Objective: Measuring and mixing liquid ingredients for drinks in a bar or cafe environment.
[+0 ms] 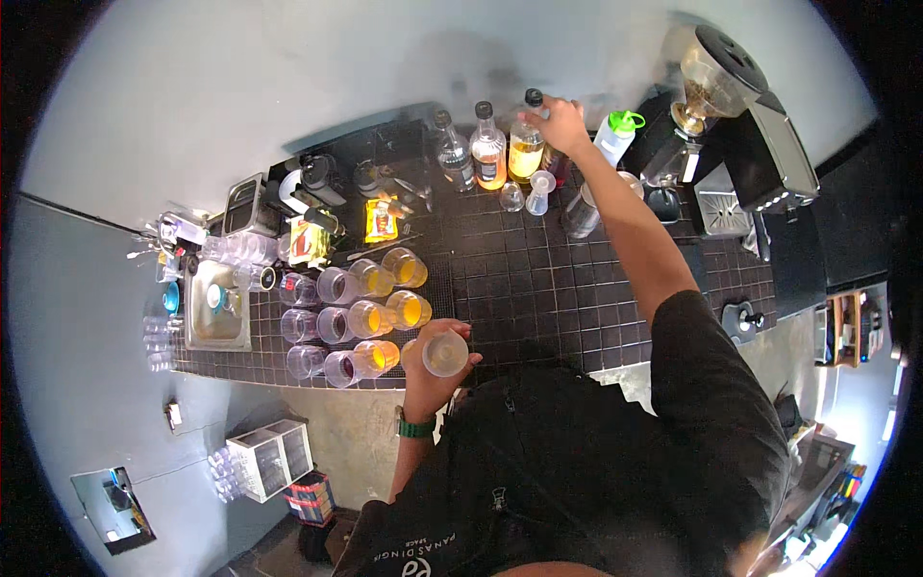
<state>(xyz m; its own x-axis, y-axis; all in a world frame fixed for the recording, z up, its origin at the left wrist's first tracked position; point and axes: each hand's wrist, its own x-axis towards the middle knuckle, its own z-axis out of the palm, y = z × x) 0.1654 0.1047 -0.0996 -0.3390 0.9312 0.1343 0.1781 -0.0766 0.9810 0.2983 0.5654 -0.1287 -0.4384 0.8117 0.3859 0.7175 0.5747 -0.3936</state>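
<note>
My left hand (423, 375) is wrapped round a clear plastic cup (446, 355) near the counter's front edge. Rows of clear plastic cups stand just left of it; several hold orange-yellow liquid (410, 310), while others, such as one cup (300, 325), look dark or clear. At the far side, my right hand (560, 125) has its fingers closed round the neck of a glass bottle (526, 158) with yellow liquid, upright by the wall. Left of that bottle stand a bottle of orange-pink liquid (489, 159) and a clear bottle (455, 159), both black-capped.
Small clear measuring cups (538, 192) and a metal shaker (581, 213) stand before the bottles. A green-topped squeeze bottle (616, 139) and a coffee grinder (716, 82) are to the right. Left are a sink (217, 332) and a yellow packet (381, 221) on the black-tiled counter.
</note>
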